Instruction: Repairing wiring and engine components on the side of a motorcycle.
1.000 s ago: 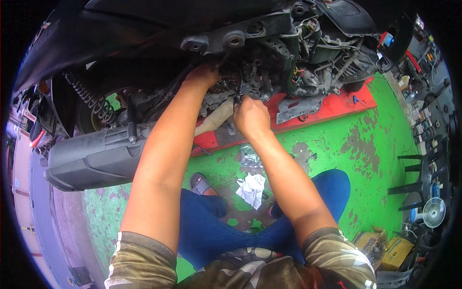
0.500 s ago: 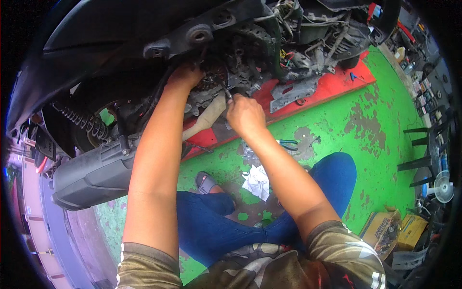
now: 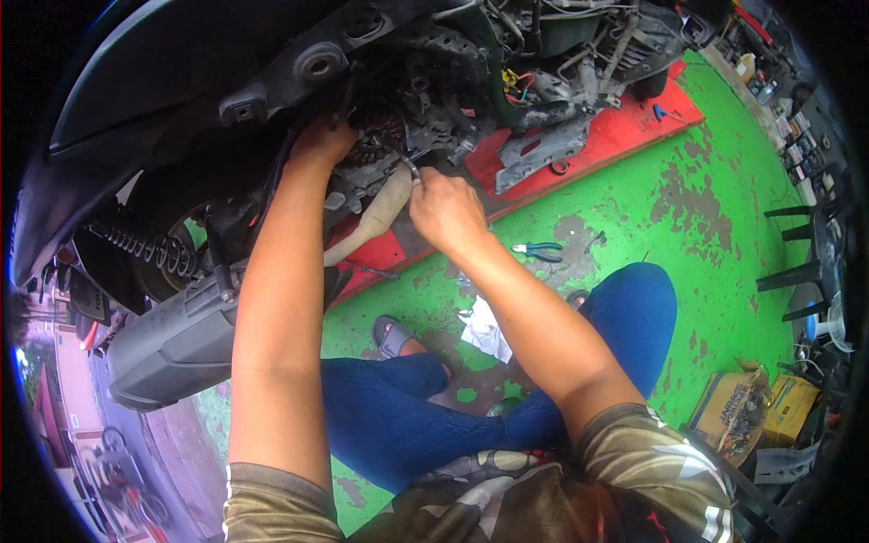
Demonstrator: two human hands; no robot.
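Note:
My right hand (image 3: 445, 210) is closed around the end of a slim metal tool handle (image 3: 414, 169), whose far end runs up toward the engine's round part. That round part, ringed with copper-brown coils (image 3: 373, 143), sits deep in the exposed side of a motorcycle engine. Beside the coils, my left hand (image 3: 323, 140) reaches into the dark gap under the black frame bracket (image 3: 319, 65). Its fingertips are lost in shadow, so what they touch or hold is unclear. A tan, dusty exhaust pipe (image 3: 387, 206) passes just below both hands.
Left of my arm are a black muffler (image 3: 172, 348) and a coil spring (image 3: 154, 246). The motorcycle stands over a red platform (image 3: 634, 136). Pliers (image 3: 540, 251) and crumpled white paper (image 3: 486, 330) lie on the green floor (image 3: 625, 217). Cardboard boxes (image 3: 731, 412) stand at right.
The view has shifted, so the motorcycle and both hands appear further left. My right hand keeps its grip on the tool, and my left hand stays by the coils.

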